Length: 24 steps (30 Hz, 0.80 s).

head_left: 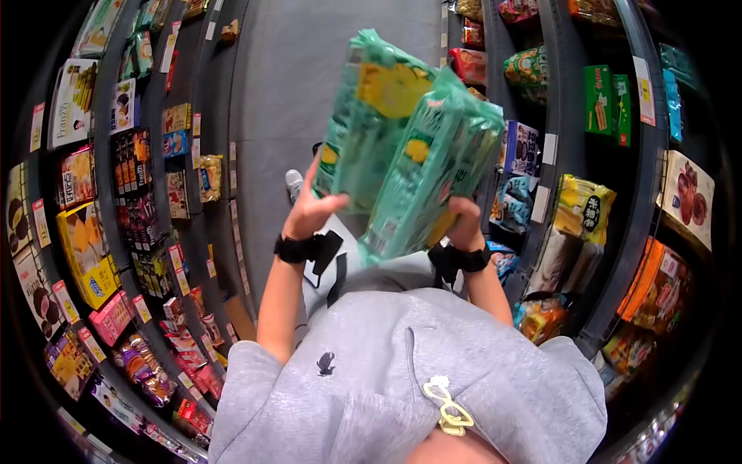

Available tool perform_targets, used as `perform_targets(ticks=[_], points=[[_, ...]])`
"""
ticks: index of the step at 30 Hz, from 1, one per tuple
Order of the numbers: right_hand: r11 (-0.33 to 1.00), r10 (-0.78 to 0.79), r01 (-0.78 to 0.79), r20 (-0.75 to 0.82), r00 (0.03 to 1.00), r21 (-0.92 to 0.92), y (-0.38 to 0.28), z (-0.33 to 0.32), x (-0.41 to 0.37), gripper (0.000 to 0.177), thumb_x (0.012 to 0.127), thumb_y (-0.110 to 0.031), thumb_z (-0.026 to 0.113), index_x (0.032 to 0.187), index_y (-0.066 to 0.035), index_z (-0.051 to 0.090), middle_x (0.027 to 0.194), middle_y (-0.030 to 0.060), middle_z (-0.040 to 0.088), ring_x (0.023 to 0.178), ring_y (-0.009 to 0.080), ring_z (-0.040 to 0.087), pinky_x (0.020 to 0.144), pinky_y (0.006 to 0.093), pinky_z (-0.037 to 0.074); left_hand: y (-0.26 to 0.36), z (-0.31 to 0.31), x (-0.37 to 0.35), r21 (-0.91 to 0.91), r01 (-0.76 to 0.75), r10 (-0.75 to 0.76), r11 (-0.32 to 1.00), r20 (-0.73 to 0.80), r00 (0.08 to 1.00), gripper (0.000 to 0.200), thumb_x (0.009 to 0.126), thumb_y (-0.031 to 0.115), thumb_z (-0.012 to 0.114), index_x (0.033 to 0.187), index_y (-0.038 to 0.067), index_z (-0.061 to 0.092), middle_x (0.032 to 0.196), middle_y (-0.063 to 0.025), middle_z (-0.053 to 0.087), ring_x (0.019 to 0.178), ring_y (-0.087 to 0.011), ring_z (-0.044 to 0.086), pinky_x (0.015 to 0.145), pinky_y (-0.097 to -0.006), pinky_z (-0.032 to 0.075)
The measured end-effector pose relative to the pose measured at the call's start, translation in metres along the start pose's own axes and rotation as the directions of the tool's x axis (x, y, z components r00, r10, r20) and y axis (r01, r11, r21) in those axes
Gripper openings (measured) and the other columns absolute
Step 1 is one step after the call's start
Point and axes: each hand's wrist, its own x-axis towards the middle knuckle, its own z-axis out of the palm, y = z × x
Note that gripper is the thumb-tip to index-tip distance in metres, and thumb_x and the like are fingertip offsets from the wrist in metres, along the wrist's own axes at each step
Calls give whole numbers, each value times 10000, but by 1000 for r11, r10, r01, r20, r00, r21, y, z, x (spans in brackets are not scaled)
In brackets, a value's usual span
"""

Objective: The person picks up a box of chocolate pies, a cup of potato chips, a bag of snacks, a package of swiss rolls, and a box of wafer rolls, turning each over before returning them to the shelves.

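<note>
Two green plastic snack packages with yellow pictures are held up in front of my body, over the aisle. My left hand [314, 203] grips the lower left edge of the left green package [371, 116], thumb across its front. Around the lower right side of the right green package [433, 166] my right hand [464, 224] is closed, its fingers partly hidden behind the wrapper. The packages lean against each other and tilt to the right at the top. Black bands sit on both wrists.
Shelves of packaged snacks line both sides, with a yellow box [86, 251] on the left and a yellow bag [583, 209] on the right. Grey floor [286, 93] runs between them. A white shoe [294, 184] shows beside my left hand.
</note>
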Motion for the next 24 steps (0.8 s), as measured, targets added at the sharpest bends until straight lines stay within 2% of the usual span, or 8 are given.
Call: perform_targets(ticks=[2,5,9,12,14,18,20,24], points=[[956,234,-162,-300,925,246,1,27,0,422,794,-341,487,1072,-28,543,955,67,603,905,199,579,800,322,461,36,-27,-8,-189,19,-17,982,9,1000,725,657,133,609,1312,9,326,1164,-108,512,1038,-210,517,902,-327,402],[903,214,17,-484,849,429,-17,74,30,420,826,-366,467,1080,-40,543,988,65,604,910,194,585,793,339,477,86,-102,-24,-249,45,-45,967,7,999,703,663,164,605,1292,-3,338,1164,-128,509,1041,-236,523,897,-346,411],[857,123,114,-414,902,502,-50,151,72,408,833,-361,475,1076,-42,548,990,62,603,894,189,584,788,325,469,145,-157,-52,-115,97,-101,989,-27,995,697,684,211,599,1285,-19,333,1163,-138,507,1044,-244,519,893,-347,414],[899,134,113,-512,848,423,-47,173,96,382,845,-348,492,1069,-47,557,1006,47,597,849,173,583,752,304,457,166,-172,-50,-152,171,-177,973,-25,984,672,703,233,585,1281,-14,346,1160,-135,509,1043,-236,518,885,-333,416],[874,-391,156,-477,787,-459,-26,163,108,388,842,-324,504,1100,-36,538,1046,57,586,914,172,575,806,307,446,175,-180,-38,-243,235,-216,941,99,971,636,725,239,560,1275,-9,359,1160,-130,512,1035,-225,524,880,-330,418],[880,-471,349,-494,731,-321,-91,195,149,417,764,-135,662,1137,-28,510,1079,113,566,1040,227,524,890,352,420,189,-193,5,-253,327,-286,910,186,940,534,761,277,541,1206,-1,443,1105,-117,553,987,-212,547,857,-344,435],[247,-877,627,105,469,-739,-104,189,191,441,687,-131,729,1081,-117,532,1162,140,560,1129,242,486,1025,418,279,194,-196,30,-255,397,-356,882,192,915,489,773,297,531,1168,11,486,1095,-103,565,975,-206,553,846,-355,445],[-223,-712,372,411,570,-901,-102,195,218,373,686,-178,705,1008,-265,537,1165,-43,571,1118,220,492,1063,467,202,206,-206,91,-254,396,-314,883,307,898,535,803,445,528,1209,99,489,1174,-99,530,1065,-248,522,877,-459,433]])
